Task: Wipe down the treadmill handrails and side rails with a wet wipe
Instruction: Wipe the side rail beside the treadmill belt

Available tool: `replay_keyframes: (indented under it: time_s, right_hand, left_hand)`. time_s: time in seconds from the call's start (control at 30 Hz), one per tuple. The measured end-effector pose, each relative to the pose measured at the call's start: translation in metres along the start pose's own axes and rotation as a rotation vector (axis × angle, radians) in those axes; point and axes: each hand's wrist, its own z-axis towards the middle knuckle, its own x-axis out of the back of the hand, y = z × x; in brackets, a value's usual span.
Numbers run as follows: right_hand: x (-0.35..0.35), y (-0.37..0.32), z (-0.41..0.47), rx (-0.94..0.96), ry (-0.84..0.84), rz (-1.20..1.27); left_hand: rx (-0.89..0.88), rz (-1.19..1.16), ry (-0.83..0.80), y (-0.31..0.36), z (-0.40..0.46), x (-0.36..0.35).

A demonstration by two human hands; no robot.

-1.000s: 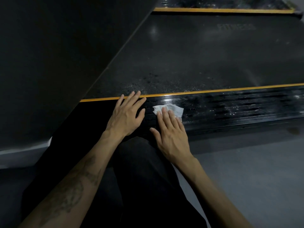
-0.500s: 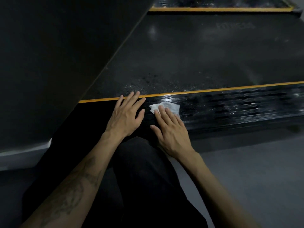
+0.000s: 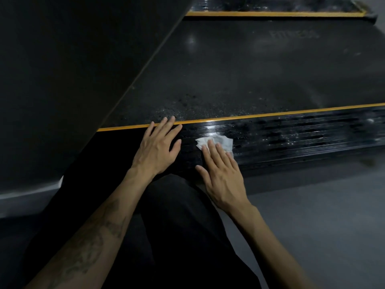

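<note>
The near side rail (image 3: pixel 302 136) of the treadmill is black, ribbed and glossy with wet streaks, edged by a yellow stripe. A crumpled white wet wipe (image 3: pixel 223 141) lies on it. My right hand (image 3: pixel 223 174) presses the wipe flat with straight fingers. My left hand (image 3: pixel 158 147) rests flat on the rail to the left of the wipe, fingertips at the yellow stripe. The far side rail (image 3: pixel 270 6) runs along the top of the view.
The dark running belt (image 3: pixel 250 69) lies between the two rails. A tall dark panel (image 3: pixel 62 80) rises at the left. Grey floor (image 3: pixel 323 215) is at the lower right. My dark-trousered leg (image 3: pixel 177 226) is between my arms.
My right hand slid the wipe a little left along the rail and then back right. My left hand stayed in place.
</note>
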Motion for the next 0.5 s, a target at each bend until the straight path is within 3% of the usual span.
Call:
replay_keyframes:
  time_s: [0.5]
  right_hand:
    - [0.003,-0.021,-0.018,-0.012,-0.004,0.039]
  left_hand:
    - [-0.006,-0.006,0.004,-0.001,0.001,0.0]
